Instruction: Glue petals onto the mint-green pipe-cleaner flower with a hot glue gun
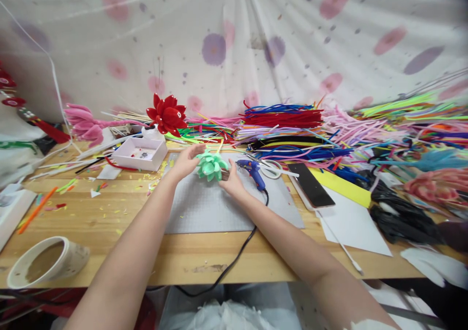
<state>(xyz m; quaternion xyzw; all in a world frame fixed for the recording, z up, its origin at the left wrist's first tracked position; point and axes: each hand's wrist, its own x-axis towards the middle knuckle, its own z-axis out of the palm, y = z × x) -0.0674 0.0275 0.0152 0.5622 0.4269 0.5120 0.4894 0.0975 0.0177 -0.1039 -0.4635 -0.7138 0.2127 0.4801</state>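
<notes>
A mint-green pipe-cleaner flower (pixel 211 166) is held over the grey cutting mat (pixel 215 208) between both my hands. My left hand (pixel 185 160) grips its left side with fingers curled around the petals. My right hand (pixel 231 180) holds its lower right side, near the stem. A blue glue gun (pixel 252 170) lies on the mat just right of my right hand, its black cord (pixel 234 262) running off the table's front edge.
A red flower (pixel 166 114) and a white box (pixel 141 153) stand behind on the left. Heaps of coloured pipe cleaners (pixel 288 120) fill the back and right. A phone (pixel 310 184), scissors (pixel 272 168), white sheets (pixel 353 225) and a cup (pixel 46 262) lie on the wooden table (pixel 109 218).
</notes>
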